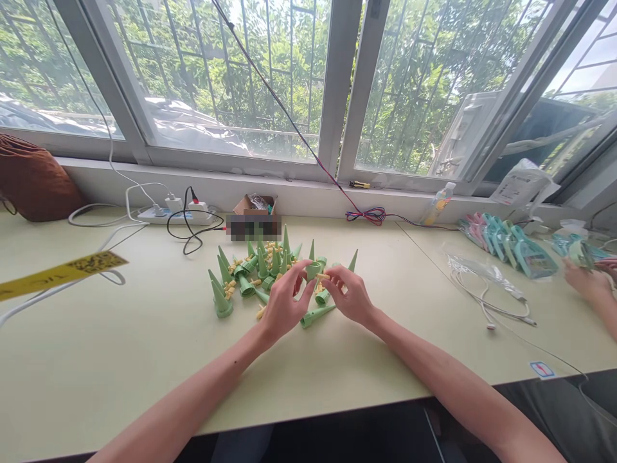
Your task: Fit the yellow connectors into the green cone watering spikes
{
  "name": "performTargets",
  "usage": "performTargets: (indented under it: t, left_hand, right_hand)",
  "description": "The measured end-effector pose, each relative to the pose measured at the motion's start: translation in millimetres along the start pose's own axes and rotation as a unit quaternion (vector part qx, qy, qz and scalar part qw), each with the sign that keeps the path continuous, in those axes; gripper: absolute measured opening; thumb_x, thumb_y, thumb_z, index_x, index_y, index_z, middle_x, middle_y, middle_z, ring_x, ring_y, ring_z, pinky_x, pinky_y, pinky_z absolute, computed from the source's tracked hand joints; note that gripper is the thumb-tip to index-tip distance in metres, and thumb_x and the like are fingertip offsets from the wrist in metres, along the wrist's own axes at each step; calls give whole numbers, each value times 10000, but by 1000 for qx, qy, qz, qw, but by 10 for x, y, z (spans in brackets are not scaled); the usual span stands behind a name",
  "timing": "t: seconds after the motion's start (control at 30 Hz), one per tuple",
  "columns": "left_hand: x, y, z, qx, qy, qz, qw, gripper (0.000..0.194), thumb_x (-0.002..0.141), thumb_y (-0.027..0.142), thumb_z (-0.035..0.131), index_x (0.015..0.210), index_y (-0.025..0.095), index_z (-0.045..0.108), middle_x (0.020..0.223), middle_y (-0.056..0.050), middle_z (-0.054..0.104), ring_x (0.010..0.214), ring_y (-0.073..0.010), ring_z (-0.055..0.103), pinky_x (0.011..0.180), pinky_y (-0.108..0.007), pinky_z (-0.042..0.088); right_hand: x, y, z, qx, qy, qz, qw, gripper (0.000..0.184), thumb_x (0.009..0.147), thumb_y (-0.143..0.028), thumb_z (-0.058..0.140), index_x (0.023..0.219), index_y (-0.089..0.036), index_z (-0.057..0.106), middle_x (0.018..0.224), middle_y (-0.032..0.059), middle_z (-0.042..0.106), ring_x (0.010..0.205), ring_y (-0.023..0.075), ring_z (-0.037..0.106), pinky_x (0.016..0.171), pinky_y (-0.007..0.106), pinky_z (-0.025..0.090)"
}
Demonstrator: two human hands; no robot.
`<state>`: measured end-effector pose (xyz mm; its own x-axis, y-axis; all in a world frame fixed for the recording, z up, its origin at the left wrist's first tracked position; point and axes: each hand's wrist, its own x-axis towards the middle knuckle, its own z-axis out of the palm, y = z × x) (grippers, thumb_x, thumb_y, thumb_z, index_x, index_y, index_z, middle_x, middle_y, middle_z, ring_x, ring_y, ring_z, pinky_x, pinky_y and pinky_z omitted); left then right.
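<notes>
Head view: Worker's L hand [288, 296] and R hand [351, 296] meet over the near right side of a heap of green cones [222, 303] on a pale tabletop [144, 360]. L thumb and fingers grip a small green piece [313, 270], held just above the heap; R fingertips pinch a yellow piece [322, 276] right by its rim, though can't tell if the two touch. More yellow bits lie amongst the cones, approx. mid-table.

Btwn heap and front edge, a broad stretch of tabletop, crossed only by the forearms, gives elbow room; more runs off L of the heap. Behind, tighter: cardboard box [242, 207] close in back, power strip [168, 215] back L, coiled wire [369, 216] back R, by the window ledge. Far R, white cable [506, 313], bagged teal & pink items [506, 247] and a co-worker's hand [588, 283] bound that side, well apart from the worker's hands.
</notes>
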<state>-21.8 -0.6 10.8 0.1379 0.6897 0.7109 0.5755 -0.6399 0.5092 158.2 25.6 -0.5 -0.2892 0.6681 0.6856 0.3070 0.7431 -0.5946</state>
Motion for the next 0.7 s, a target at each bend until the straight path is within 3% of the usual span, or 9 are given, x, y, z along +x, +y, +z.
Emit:
performTargets:
  t: [0.2,0.4,0.7]
  left_hand:
    - [-4,-2,2,0,-2,1,1000,318,929,274,560,1239,238,500,799,10,564,571,-81,431,523,-193,415]
    - [3,6,-3,2,-2,-6,1000,321,931,283,554,1244,235,500,799,8,571,565,-83,442,524,-198,419]
    - [-3,0,3,3,1,-6,1000,315,927,297,559,1231,230,515,797,12,579,557,-82,437,523,-200,417]
  right_hand:
    - [13,11,1,-30,1,-4,1000,262,998,-372,460,837,-197,571,730,25,631,603,119,540,555,236,459]
    - [10,-41,-12,3,15,21,1000,190,953,-391,544,982,-203,550,815,29,637,577,109,560,517,232,471]
    - [15,-15,-2,-3,5,3,1000,208,991,-374,472,904,-204,552,783,37,609,639,128,559,547,242,473]
